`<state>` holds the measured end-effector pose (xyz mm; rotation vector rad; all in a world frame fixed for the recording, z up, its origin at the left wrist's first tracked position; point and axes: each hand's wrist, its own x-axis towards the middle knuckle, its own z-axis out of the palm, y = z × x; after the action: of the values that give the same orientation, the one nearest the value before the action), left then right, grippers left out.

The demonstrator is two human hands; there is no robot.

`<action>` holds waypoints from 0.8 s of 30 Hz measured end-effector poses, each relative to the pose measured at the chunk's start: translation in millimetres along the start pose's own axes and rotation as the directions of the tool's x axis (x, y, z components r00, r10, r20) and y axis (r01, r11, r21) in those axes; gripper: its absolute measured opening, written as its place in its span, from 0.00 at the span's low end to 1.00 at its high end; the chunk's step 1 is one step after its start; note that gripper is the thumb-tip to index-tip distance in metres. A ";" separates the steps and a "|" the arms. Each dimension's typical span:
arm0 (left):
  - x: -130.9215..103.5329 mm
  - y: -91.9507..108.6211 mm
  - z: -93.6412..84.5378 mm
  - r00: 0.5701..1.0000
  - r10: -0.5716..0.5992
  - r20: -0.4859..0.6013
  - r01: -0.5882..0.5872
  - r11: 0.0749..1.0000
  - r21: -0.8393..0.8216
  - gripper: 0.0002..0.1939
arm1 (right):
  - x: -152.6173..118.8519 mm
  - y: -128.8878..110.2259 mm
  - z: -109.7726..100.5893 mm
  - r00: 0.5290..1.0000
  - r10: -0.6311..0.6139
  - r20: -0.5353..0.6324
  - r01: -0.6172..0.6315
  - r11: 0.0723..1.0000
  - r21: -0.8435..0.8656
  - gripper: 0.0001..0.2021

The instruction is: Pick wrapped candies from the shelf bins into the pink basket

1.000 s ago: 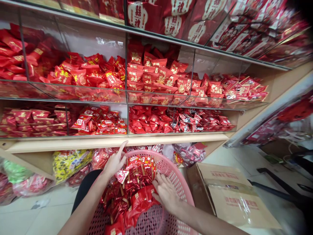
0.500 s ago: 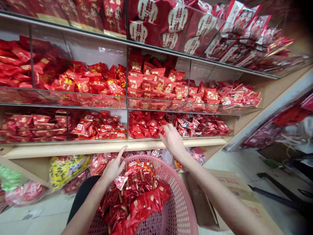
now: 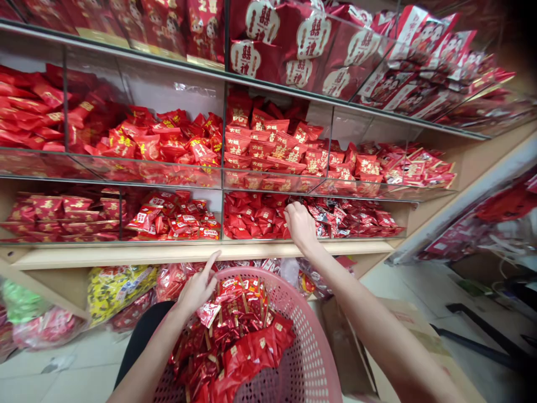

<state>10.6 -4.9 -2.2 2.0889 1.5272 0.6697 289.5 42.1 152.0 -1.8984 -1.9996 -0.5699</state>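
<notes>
A pink perforated plastic basket (image 3: 308, 330) stands below the shelves, partly filled with red wrapped packets (image 3: 260, 350), some with sticks showing. My left hand (image 3: 199, 288) is over the basket's left rim, index finger stretched toward the shelf's wooden edge and nothing seen in it. At the lowest glass-fronted shelf, my right hand (image 3: 301, 225) is curled closed between a heap of small red sweets (image 3: 258, 215) and a compartment of red, black and white wrapped sweets (image 3: 335, 218). Its fingertips are partly hidden, so anything in them cannot be made out.
Glass-divided upper shelves hold red packets (image 3: 272, 145) and large red gift bags (image 3: 314, 39). The wooden ledge (image 3: 126, 255) runs along the front. Below lie plastic bags of sweets (image 3: 119, 288). A cardboard box (image 3: 348, 347) is right of the basket.
My right hand has risen slightly and moved right, its fingers now more curled. The left hand and basket have stayed nearly in place; the shelf view has shifted slightly to the right.
</notes>
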 end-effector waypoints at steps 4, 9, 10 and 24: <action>-0.6 2.0 -0.7 1.000 -0.017 0.009 0.017 1.000 0.000 0.33 | -17.7 3.2 -15.9 0.994 -0.025 -0.104 0.044 0.982 0.184 0.10; -1.0 2.7 -0.5 1.000 -0.029 0.005 0.029 1.000 -0.001 0.32 | -71.4 2.9 -39.2 0.991 -0.053 -0.126 0.111 0.847 0.520 0.09; -1.0 2.7 -0.4 1.000 -0.026 0.004 0.026 1.000 -0.002 0.32 | -84.1 2.8 -39.8 0.998 -0.035 -0.060 0.063 0.810 0.583 0.10; -1.2 4.2 0.6 1.000 -0.021 -0.015 0.022 0.999 0.030 0.32 | -179.0 -3.8 40.8 0.702 -0.085 0.707 -0.527 0.607 0.595 0.05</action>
<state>13.8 -7.2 -0.2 2.0912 1.5750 0.6593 298.4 -93.1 28.0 -1.8116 -1.7678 1.1114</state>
